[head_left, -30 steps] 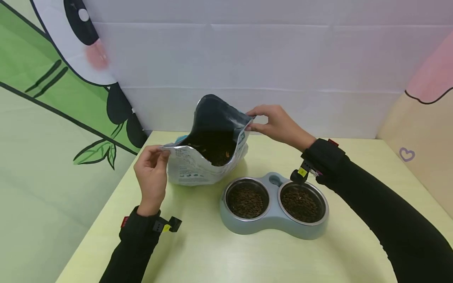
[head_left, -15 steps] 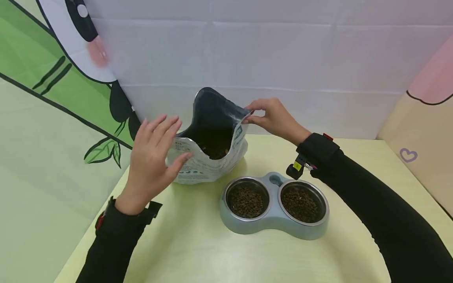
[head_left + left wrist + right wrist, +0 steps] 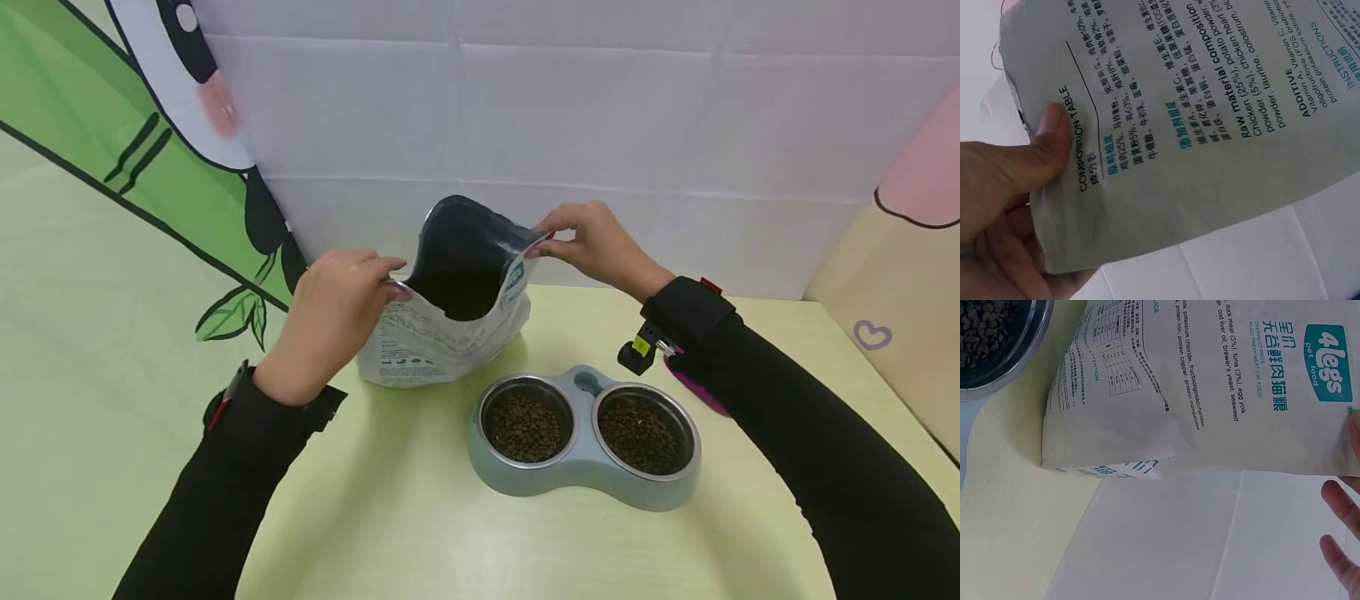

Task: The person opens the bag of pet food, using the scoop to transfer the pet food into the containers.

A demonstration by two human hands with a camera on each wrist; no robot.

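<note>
A white cat food bag [image 3: 420, 342] with a dark lining stands on the table, its mouth gaping. My left hand [image 3: 333, 312] pinches the bag's left top corner; in the left wrist view the thumb [image 3: 1054, 134] presses on the printed side, with fingers behind. At the right top corner my right hand [image 3: 596, 246] pinches the rim between thumb and fingers. In the right wrist view the bag [image 3: 1210, 394] shows a teal logo, and only some fingertips [image 3: 1338, 500] of that hand appear. The bag's contents lie in shadow.
In front of the bag sits a blue-grey double feeder [image 3: 581, 483]. Its left steel bowl [image 3: 527, 462] and right steel bowl [image 3: 652, 475] hold brown kibble. A pale curtain [image 3: 570, 117] hangs behind the yellowish table [image 3: 420, 533]. Something purple [image 3: 701, 390] shows under the right forearm.
The left hand let go of the bag's left corner, spread its fingers, and now pinches that corner again from above. The right hand has kept its hold.
</note>
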